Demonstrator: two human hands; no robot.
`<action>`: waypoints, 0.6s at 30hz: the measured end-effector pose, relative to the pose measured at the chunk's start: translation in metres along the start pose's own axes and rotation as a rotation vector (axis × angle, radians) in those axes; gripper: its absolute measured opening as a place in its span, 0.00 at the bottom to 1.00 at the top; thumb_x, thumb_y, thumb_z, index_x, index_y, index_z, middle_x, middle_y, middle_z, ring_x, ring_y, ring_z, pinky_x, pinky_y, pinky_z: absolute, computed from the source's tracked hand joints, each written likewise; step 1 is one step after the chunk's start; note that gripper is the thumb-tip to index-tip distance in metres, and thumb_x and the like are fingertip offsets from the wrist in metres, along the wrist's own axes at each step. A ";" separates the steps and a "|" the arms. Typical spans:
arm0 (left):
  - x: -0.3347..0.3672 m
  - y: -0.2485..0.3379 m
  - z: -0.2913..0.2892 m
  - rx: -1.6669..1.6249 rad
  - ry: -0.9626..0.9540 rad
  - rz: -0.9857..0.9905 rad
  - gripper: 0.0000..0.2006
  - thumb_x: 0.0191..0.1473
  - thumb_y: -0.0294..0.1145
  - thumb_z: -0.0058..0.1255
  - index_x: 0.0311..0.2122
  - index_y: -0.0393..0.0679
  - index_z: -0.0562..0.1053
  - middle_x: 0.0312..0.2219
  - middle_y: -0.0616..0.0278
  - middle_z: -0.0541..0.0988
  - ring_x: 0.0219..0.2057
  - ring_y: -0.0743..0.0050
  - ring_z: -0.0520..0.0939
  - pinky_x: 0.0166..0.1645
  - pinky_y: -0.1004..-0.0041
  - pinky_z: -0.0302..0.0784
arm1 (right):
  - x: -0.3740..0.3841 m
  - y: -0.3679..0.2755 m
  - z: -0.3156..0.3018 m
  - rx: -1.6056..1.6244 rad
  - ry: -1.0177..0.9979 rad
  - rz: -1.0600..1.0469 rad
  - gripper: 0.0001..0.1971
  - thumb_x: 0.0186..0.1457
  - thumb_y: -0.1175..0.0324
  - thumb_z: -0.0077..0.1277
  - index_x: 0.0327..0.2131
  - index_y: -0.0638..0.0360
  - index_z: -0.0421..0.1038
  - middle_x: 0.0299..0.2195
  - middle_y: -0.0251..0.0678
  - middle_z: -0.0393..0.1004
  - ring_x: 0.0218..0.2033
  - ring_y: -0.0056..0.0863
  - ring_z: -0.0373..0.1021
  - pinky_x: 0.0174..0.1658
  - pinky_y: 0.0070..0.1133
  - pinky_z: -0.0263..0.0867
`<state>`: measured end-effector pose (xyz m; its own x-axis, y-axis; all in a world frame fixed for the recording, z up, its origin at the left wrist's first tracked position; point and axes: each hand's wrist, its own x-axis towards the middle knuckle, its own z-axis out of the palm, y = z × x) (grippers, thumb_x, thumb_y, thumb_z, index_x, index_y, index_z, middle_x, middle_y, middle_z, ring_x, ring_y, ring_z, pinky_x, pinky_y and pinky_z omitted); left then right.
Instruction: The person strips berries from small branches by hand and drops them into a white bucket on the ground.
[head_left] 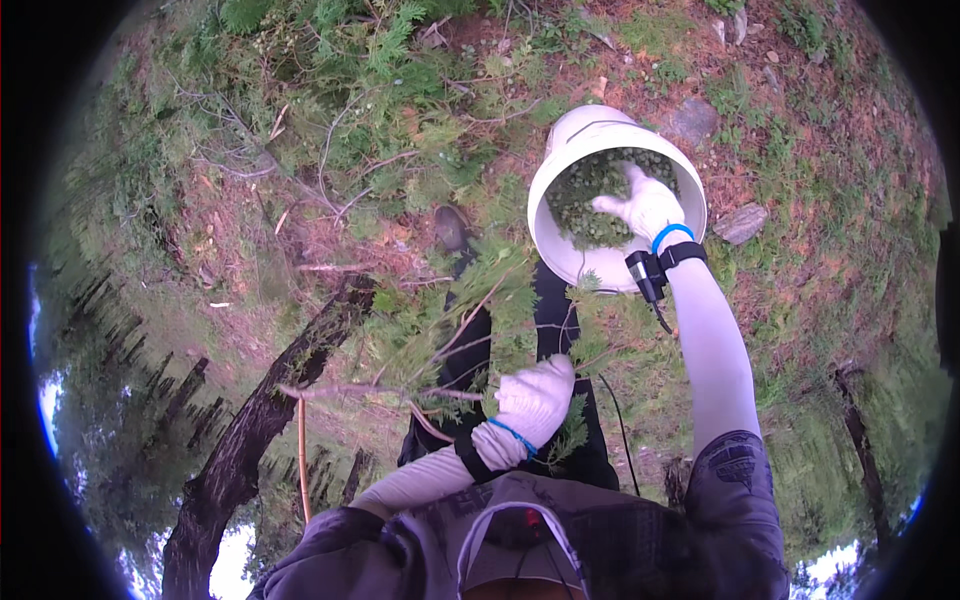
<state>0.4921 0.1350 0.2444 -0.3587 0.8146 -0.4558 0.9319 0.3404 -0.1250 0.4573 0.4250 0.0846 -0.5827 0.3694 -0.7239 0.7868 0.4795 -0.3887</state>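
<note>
My left hand (537,402), in a white glove, is closed around a leafy conifer branch (462,335) in front of my body. The branch's green sprays and thin brown twigs spread out to the left and forward over my legs. Ahead and to the right stands a white bucket (541,222), tilted in view, with small green cones or berries (588,200) inside. My right hand (652,208), also gloved, reaches over the bucket's near right rim. Its thumb and fingers are apart above the green pieces, and I see nothing held in it.
A dark leaning tree trunk (250,435) rises at the left. Cut green boughs (370,70) and bare twigs (265,165) litter the ground ahead. Flat stones (740,223) lie right of the bucket. A black cable (622,430) hangs beside my right leg.
</note>
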 end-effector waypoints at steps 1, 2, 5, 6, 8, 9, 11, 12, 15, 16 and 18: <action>-0.002 -0.007 -0.001 -0.034 0.008 0.032 0.07 0.45 0.29 0.49 0.23 0.53 0.63 0.13 0.72 0.63 0.13 0.75 0.69 0.15 0.67 0.59 | -0.028 -0.041 -0.009 0.056 -0.022 -0.202 0.45 0.42 0.47 0.66 0.63 0.52 0.60 0.57 0.54 0.67 0.53 0.53 0.70 0.57 0.36 0.67; 0.004 -0.007 -0.004 -0.046 0.015 0.029 0.07 0.44 0.29 0.49 0.23 0.53 0.62 0.13 0.71 0.63 0.13 0.75 0.69 0.15 0.69 0.59 | -0.046 -0.058 -0.008 0.069 -0.066 -0.330 0.46 0.37 0.51 0.68 0.63 0.46 0.60 0.59 0.51 0.63 0.56 0.53 0.66 0.59 0.37 0.64; 0.008 0.005 -0.003 -0.049 0.011 0.030 0.08 0.45 0.29 0.48 0.22 0.53 0.62 0.14 0.72 0.62 0.15 0.79 0.67 0.17 0.70 0.57 | -0.087 -0.104 -0.013 -0.084 -0.030 -0.811 0.50 0.30 0.60 0.70 0.63 0.38 0.59 0.63 0.40 0.59 0.63 0.48 0.56 0.65 0.48 0.51; 0.011 0.006 -0.005 -0.175 -0.018 0.053 0.02 0.47 0.29 0.47 0.29 0.49 0.69 0.14 0.72 0.61 0.14 0.79 0.67 0.17 0.70 0.56 | -0.095 -0.110 -0.005 -0.131 -0.036 -0.895 0.43 0.35 0.62 0.66 0.59 0.38 0.63 0.62 0.37 0.60 0.63 0.46 0.57 0.64 0.49 0.51; 0.019 -0.002 -0.022 -0.127 0.027 0.042 0.11 0.47 0.29 0.48 0.39 0.46 0.71 0.16 0.72 0.63 0.14 0.79 0.68 0.16 0.70 0.58 | -0.092 -0.102 0.022 -0.322 -0.145 -0.886 0.24 0.45 0.65 0.57 0.49 0.44 0.72 0.51 0.33 0.72 0.58 0.37 0.64 0.62 0.47 0.54; 0.018 -0.006 -0.028 -0.081 0.050 0.019 0.20 0.47 0.29 0.48 0.49 0.42 0.72 0.17 0.72 0.64 0.13 0.78 0.69 0.16 0.70 0.59 | -0.096 -0.102 0.030 -0.424 -0.248 -0.807 0.18 0.47 0.65 0.54 0.45 0.45 0.74 0.45 0.31 0.76 0.54 0.35 0.68 0.60 0.44 0.56; 0.016 -0.014 -0.016 -0.057 -0.047 0.014 0.30 0.51 0.29 0.46 0.62 0.43 0.62 0.19 0.71 0.68 0.13 0.77 0.72 0.16 0.68 0.62 | -0.103 -0.092 0.038 -0.388 -0.245 -0.711 0.15 0.49 0.65 0.52 0.43 0.46 0.74 0.39 0.31 0.76 0.48 0.35 0.71 0.56 0.42 0.60; 0.011 -0.015 -0.011 -0.225 -0.061 -0.051 0.31 0.51 0.32 0.49 0.62 0.42 0.61 0.20 0.69 0.70 0.13 0.75 0.74 0.16 0.67 0.64 | -0.109 -0.089 0.039 -0.349 -0.248 -0.631 0.12 0.51 0.64 0.50 0.41 0.47 0.75 0.33 0.31 0.77 0.43 0.35 0.74 0.52 0.39 0.65; 0.009 -0.022 0.004 -0.506 -0.083 -0.163 0.33 0.52 0.30 0.48 0.64 0.37 0.58 0.20 0.68 0.69 0.10 0.76 0.69 0.13 0.65 0.62 | -0.117 -0.067 0.063 -0.112 -0.156 -0.616 0.09 0.54 0.64 0.48 0.38 0.49 0.75 0.30 0.35 0.75 0.35 0.37 0.75 0.37 0.36 0.69; 0.009 -0.021 0.006 -0.393 -0.140 -0.173 0.43 0.47 0.42 0.56 0.67 0.40 0.53 0.24 0.64 0.74 0.13 0.72 0.75 0.15 0.63 0.66 | -0.125 -0.063 0.069 -0.096 -0.048 -0.727 0.08 0.56 0.64 0.46 0.36 0.49 0.75 0.28 0.37 0.75 0.31 0.39 0.76 0.29 0.35 0.71; 0.019 -0.021 -0.003 -0.342 -0.351 -0.178 0.59 0.43 0.59 0.62 0.70 0.41 0.42 0.27 0.57 0.80 0.15 0.63 0.80 0.17 0.59 0.71 | -0.133 -0.065 0.063 -0.180 -0.180 -0.504 0.08 0.56 0.63 0.46 0.34 0.51 0.75 0.28 0.38 0.77 0.30 0.42 0.76 0.31 0.38 0.71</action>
<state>0.4655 0.1449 0.2413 -0.4162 0.5432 -0.7292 0.7659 0.6416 0.0409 0.4965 0.2943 0.1707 -0.8211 -0.0743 -0.5660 0.3639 0.6958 -0.6192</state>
